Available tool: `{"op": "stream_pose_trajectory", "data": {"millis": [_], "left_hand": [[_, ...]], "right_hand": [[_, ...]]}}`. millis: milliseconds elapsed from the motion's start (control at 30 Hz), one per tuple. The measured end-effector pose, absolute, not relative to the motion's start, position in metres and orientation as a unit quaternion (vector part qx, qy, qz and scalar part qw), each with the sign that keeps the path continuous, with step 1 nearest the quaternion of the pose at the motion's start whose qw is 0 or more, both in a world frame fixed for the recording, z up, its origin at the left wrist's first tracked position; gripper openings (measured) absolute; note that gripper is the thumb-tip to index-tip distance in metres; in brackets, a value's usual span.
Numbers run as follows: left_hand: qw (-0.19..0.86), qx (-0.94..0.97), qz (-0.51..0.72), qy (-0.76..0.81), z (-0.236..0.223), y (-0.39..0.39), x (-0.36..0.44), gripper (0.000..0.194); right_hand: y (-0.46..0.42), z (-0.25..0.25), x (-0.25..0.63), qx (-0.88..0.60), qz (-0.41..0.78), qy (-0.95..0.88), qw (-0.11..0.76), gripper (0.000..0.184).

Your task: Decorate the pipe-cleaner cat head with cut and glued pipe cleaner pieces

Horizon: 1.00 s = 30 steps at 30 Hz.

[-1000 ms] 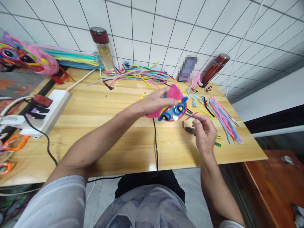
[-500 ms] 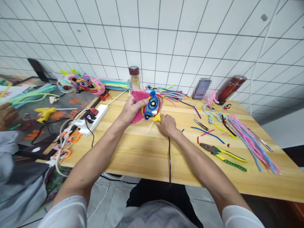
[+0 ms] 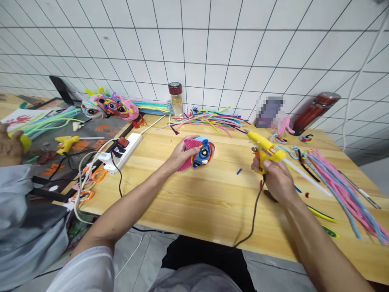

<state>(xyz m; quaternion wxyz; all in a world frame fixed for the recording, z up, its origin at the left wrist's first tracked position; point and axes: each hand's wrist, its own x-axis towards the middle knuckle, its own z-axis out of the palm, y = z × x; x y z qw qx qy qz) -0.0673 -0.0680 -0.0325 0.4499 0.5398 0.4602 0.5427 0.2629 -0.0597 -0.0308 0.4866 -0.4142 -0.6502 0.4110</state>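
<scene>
My left hand [image 3: 182, 156] is closed on a pipe-cleaner animal head [image 3: 206, 155], pink at the back, with a blue-ringed eye and red trim, held just over the table. In my right hand [image 3: 278, 176] is a yellow glue gun [image 3: 265, 149], gripped by its handle. Its nozzle points up and left, and a clear glue stick [image 3: 306, 176] juts from its rear. A dark cord [image 3: 255, 219] hangs from the handle over the table's front edge. A short blue scrap [image 3: 239, 171] lies between my hands. Green-and-yellow pliers [image 3: 322, 213] are partly hidden behind my right forearm.
A white power strip [image 3: 133, 146] with plugs stands left. Loose pipe cleaners [image 3: 209, 119] lie by the wall near a glass bottle [image 3: 176, 101]. Pink and blue pipe cleaners [image 3: 343, 186] and a red thermos [image 3: 316, 111] are right. A co-worker's hand [image 3: 9, 142] is at far left.
My right hand has lifted the glue gun away from the head, rightward and up off the table. My left hand still holds the head, now lower in view.
</scene>
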Motion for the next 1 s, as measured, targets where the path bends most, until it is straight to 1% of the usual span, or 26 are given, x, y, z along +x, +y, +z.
{"op": "stream_pose_trajectory", "data": {"millis": [67,167,267,367,433,600,833,1000], "left_hand": [[0.477,0.543,0.514,0.462,-0.041,-0.071,-0.06,0.07],[0.517,0.539,0.468,0.471,-0.049,-0.075,-0.054,0.073],[0.527,0.563,0.437,0.463,-0.054,-0.077,-0.054,0.072],[0.527,0.588,0.424,0.444,-0.055,-0.077,-0.057,0.07],[0.53,0.593,0.418,0.439,-0.056,-0.077,-0.058,0.071],[0.523,0.596,0.42,0.442,-0.057,-0.078,-0.057,0.069],[0.52,0.604,0.423,0.431,-0.059,-0.08,-0.055,0.065],[0.511,0.614,0.409,0.441,-0.061,-0.081,-0.056,0.067]], "right_hand": [[-0.069,-0.033,0.263,-0.405,0.446,-0.651,0.462,0.031],[-0.079,-0.036,0.26,-0.41,0.471,-0.672,0.398,0.035],[-0.084,-0.039,0.263,-0.41,0.485,-0.698,0.33,0.041],[-0.085,-0.043,0.27,-0.412,0.489,-0.719,0.272,0.043],[-0.085,-0.043,0.272,-0.406,0.481,-0.73,0.267,0.042],[-0.084,-0.038,0.266,-0.387,0.445,-0.752,0.293,0.039],[-0.085,-0.032,0.259,-0.379,0.437,-0.761,0.295,0.041],[-0.084,-0.031,0.255,-0.387,0.433,-0.764,0.282,0.048]]}}
